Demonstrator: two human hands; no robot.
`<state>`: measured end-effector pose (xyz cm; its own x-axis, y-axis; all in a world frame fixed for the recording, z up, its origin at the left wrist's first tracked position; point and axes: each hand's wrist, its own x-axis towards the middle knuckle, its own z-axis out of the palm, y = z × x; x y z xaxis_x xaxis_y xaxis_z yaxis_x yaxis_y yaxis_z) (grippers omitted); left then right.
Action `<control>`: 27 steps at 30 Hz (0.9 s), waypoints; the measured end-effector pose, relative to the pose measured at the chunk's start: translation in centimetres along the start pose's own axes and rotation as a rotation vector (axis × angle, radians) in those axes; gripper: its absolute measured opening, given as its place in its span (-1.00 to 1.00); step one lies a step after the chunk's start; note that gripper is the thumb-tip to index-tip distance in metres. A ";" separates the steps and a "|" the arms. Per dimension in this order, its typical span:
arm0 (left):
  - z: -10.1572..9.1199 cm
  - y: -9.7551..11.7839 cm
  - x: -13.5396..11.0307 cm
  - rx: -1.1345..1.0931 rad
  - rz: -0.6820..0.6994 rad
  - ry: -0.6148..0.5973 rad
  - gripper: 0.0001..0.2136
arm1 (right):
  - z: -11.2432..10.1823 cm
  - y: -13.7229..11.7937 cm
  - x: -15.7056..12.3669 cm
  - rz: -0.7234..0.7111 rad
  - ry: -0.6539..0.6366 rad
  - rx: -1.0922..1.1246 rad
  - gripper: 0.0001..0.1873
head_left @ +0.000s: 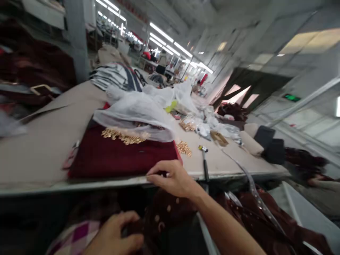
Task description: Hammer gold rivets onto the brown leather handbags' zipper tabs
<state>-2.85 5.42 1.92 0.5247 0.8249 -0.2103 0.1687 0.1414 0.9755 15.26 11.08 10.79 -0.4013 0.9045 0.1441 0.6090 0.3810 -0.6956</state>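
Two curled hands: right hand (172, 179) at table edge (79, 186), pinch unclear; left hand (114, 235) clutching maroon cloth (159, 223), half-shadowed.

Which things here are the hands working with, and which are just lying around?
Working with:
the left hand gripping a dark red studded garment
the right hand touching a folded dark red cloth

Just lying around:
a hammer
gold beaded trim
clear plastic sheeting
striped folded clothes
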 end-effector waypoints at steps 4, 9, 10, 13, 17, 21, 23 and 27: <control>0.8 -0.3 -2.2 -0.109 -0.149 -0.100 -0.78 | 0.0 -0.8 -7.0 0.047 -0.111 0.056 -0.94; 2.4 0.3 -2.0 -0.099 -0.097 -0.101 -0.81 | 2.1 -0.3 -11.3 -0.033 -0.104 0.011 -0.96; 2.7 0.3 -2.0 -0.093 -0.088 -0.097 -0.83 | 2.3 -0.1 -11.6 -0.048 -0.096 -0.007 -0.96; 3.4 0.3 -2.4 -0.050 -0.059 -0.081 -0.86 | 2.5 0.3 -12.1 -0.091 -0.087 -0.019 -0.94; 3.9 0.5 -2.8 -0.003 -0.050 -0.078 -0.87 | 2.6 0.4 -12.7 -0.105 -0.085 -0.032 -0.92; 4.2 0.7 -3.2 0.036 -0.043 -0.071 -0.88 | 2.6 0.0 -13.1 -0.098 -0.089 -0.050 -0.89; 4.4 0.8 -3.6 0.082 -0.041 -0.057 -0.87 | 2.6 -0.3 -13.1 -0.047 -0.081 -0.030 -0.90; 5.1 1.1 -4.2 0.146 -0.051 0.003 -0.87 | 2.5 -1.1 -13.0 0.163 -0.077 0.025 -0.87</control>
<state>-0.58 -0.67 3.50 0.5095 0.8206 -0.2591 0.3152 0.1022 0.9435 18.13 -1.60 7.92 -0.3502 0.9363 -0.0259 0.6538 0.2246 -0.7226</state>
